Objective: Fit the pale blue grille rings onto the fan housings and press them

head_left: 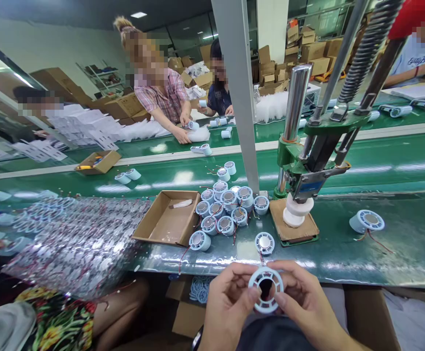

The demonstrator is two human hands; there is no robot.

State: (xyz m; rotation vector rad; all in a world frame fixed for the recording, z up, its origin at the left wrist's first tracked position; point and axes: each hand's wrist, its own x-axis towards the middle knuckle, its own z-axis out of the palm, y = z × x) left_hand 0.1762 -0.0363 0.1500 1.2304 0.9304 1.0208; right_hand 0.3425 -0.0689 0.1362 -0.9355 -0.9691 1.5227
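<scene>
Between my two hands is a light-blue slotted plastic ring with an open dark middle, tilted toward me above the table's near edge. My left hand closes on its left side, thumb on the front face. On the other side my right hand pinches it with thumb and fingers. Just beyond the ring a round blue housing with a silver metal disc rests on the green table, its wires trailing toward me. A pile of similar wired housings lies behind it, and one single housing sits to the right.
A green hand press with a white pad stands over a wooden base right of the pile. Left are an open cardboard box and a sheet of wired parts. Several people work nearby; a grey post rises behind.
</scene>
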